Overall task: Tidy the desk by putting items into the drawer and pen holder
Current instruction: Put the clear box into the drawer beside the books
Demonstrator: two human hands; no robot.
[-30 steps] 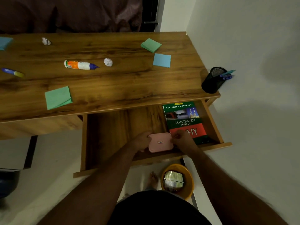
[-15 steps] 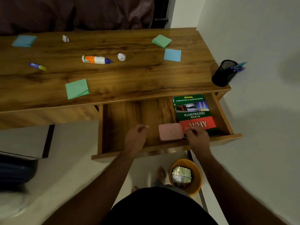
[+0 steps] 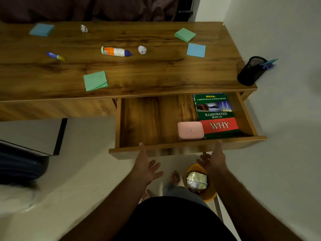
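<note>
The wooden drawer (image 3: 147,119) stands pulled out under the desk (image 3: 139,75). Inside it lie a pink box (image 3: 190,130) and, touching its right side, a green and red book (image 3: 217,115). My left hand (image 3: 145,164) and my right hand (image 3: 212,160) hover open just in front of the drawer's front panel, holding nothing. On the desktop lie a glue bottle (image 3: 115,51), a blue and yellow pen (image 3: 55,56), two green note pads (image 3: 95,80) (image 3: 185,34) and two blue ones (image 3: 196,50) (image 3: 41,29). A black mesh pen holder (image 3: 251,71) stands at the desk's right end.
Two crumpled paper balls (image 3: 142,49) (image 3: 84,28) lie on the desk. A yellow bin (image 3: 199,182) sits on the floor below the drawer, beside my bare feet. A white wall runs along the right; a dark object sits low at the left.
Both hands have let go of the pink box and drawn back out of the drawer toward me. The box stays beside the book.
</note>
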